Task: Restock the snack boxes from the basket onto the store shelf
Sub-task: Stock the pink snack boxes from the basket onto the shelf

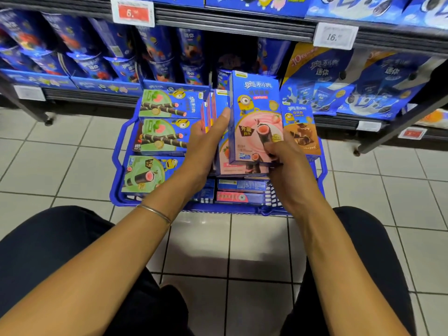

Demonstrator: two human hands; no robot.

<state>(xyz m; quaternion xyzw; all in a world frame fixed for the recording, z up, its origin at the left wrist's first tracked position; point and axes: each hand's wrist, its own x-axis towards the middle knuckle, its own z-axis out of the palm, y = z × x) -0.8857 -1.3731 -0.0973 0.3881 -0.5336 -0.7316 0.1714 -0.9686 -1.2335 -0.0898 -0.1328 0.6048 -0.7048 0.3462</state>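
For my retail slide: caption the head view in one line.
Right hand holds a strawberry wafer-roll box over the blue basket; left hand grips upright boxes beside it.

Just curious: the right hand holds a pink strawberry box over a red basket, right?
Not quite: the basket is blue, not red, as the head view shows. The right hand does hold the pink strawberry box over it.

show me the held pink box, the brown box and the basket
pink box (254,112), head view, front face at the yellow character
brown box (300,132), head view, middle of its front face
basket (117,200), head view, near left corner of its rim
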